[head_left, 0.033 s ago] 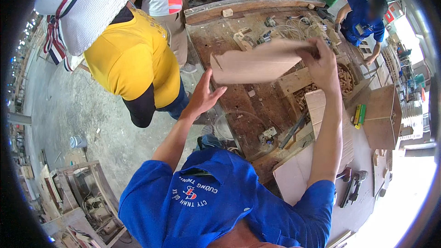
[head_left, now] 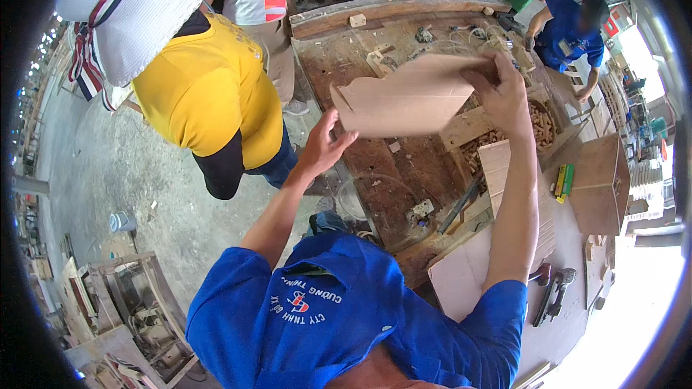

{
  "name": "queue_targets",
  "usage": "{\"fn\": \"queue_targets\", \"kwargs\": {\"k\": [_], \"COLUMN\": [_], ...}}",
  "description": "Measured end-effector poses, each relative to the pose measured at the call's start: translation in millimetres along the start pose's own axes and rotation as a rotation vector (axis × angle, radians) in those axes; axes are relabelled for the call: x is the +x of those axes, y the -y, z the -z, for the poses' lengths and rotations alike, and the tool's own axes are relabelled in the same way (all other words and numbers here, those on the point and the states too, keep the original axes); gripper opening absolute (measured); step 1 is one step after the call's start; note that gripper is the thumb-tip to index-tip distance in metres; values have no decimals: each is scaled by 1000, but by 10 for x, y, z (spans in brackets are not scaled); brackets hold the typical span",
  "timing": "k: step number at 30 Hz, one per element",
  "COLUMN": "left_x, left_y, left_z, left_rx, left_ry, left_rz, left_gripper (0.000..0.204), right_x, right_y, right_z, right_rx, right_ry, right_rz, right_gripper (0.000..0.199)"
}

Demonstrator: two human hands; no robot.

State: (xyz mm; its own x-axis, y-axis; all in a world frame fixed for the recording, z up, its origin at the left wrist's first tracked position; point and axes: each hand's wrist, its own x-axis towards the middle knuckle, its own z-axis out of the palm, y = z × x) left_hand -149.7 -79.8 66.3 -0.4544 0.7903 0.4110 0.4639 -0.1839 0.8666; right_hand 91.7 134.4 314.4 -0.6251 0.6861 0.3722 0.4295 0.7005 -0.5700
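Note:
A brown piece of cardboard (head_left: 407, 104) with an irregular, notched upper edge is held up above the workbench. At its left end, my left hand (head_left: 324, 145) pinches the lower corner, thumb in front and fingers partly behind. My right hand (head_left: 501, 94) grips the opposite end from above, and the sheet curls and shades there. Below lies the worn brown bench top (head_left: 389, 198), partly hidden by the cardboard. A round container of small wooden dowels (head_left: 542, 126) sits beside my right wrist.
A person in a yellow shirt (head_left: 209, 94) and white hat stands close at left. Across the bench another person in blue (head_left: 573, 36) works. At right are flat cardboard (head_left: 468, 266), a box (head_left: 595, 184), a yellow-green packet (head_left: 564, 182) and a black power tool (head_left: 555, 295).
My left hand has closed on the cardboard's left corner, where its fingers were more spread before. The sheet has shifted and tilted slightly, and my right hand has barely moved.

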Motion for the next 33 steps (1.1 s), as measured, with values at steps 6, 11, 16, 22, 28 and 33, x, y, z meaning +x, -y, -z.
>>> {"fn": "queue_targets", "kwargs": {"k": [6, 11, 16, 22, 28, 33], "left_x": [156, 25, -8, 274, 411, 390], "left_y": [348, 690, 1121, 1315, 1250, 1301], "left_z": [-384, -521, -343, -59, 198, 94], "left_rx": [-421, -661, -466, -311, -195, -66], "left_ry": [-93, -205, -70, 196, 346, 249], "left_rz": [497, 866, 1010, 999, 1021, 998], "left_gripper": [28, 28, 23, 23, 23, 25], "right_x": [322, -524, -1617, -1941, -2249, -2181], "right_y": [-141, -759, -922, -642, -792, -518], "right_z": [-508, -1398, -2279, -2461, -2832, -2700], "right_rx": [-42, -36, -257, -186, 75, -117], "right_ry": [-211, 115, 654, 493, 391, 426], "right_rz": [130, -145, -320, -367, -418, -500], "right_gripper": [65, 72, 82, 64, 62, 53]}}
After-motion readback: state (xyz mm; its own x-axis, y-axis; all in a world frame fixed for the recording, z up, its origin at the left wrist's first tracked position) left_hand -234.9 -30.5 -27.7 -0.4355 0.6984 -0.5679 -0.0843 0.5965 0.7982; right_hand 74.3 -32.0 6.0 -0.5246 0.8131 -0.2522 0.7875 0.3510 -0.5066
